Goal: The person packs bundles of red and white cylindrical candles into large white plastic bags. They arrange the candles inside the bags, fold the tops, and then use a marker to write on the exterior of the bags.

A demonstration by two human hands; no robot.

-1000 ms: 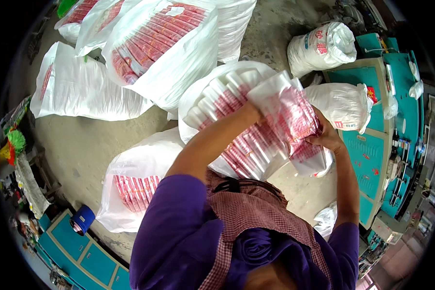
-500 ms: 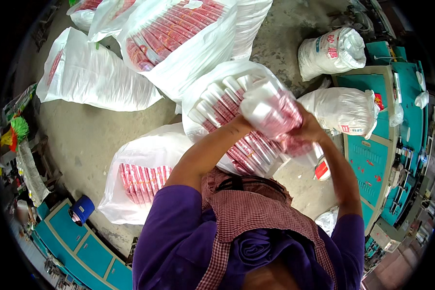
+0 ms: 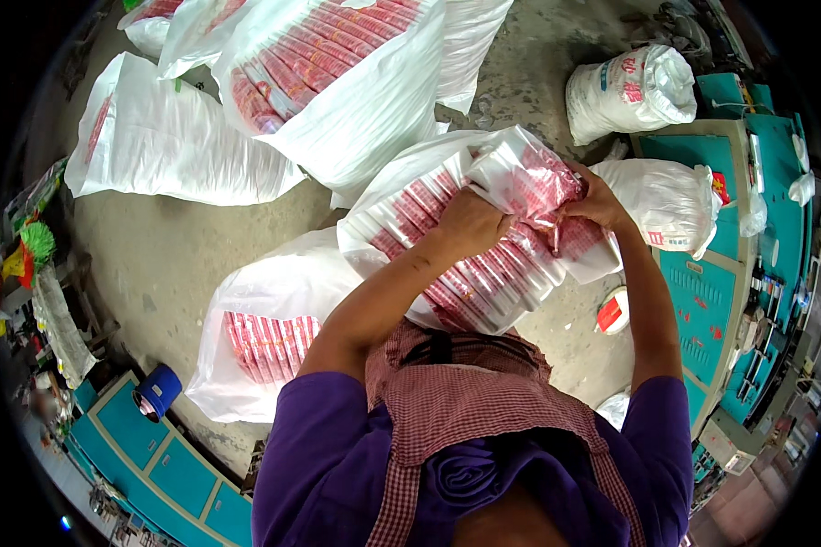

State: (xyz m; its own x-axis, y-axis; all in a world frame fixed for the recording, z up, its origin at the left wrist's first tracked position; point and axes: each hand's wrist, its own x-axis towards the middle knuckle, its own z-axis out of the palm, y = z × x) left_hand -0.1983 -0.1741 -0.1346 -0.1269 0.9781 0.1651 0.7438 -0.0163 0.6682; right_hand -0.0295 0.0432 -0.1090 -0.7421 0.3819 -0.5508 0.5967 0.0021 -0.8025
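Observation:
Both my hands are on a bundle of clear plastic bags with red print, bunched and creased in the middle. My left hand is closed on its left edge. On the other side, my right hand grips it with thumb and fingers. Right below lies an open white plastic sack packed with rows of similar red-printed bundles. The held bundle covers the sack's upper right part. Whether it rests on the rows beneath cannot be told.
A large sack of red-printed bundles stands ahead, a closed white sack left of it. Another open sack sits lower left. Two woven sacks stand right by teal cabinets. A blue bucket is far left.
The bundle, blurred and held up earlier, is now spread lower over the sack's upper right. My left hand shows in front of it, and my right hand has shifted slightly up and right.

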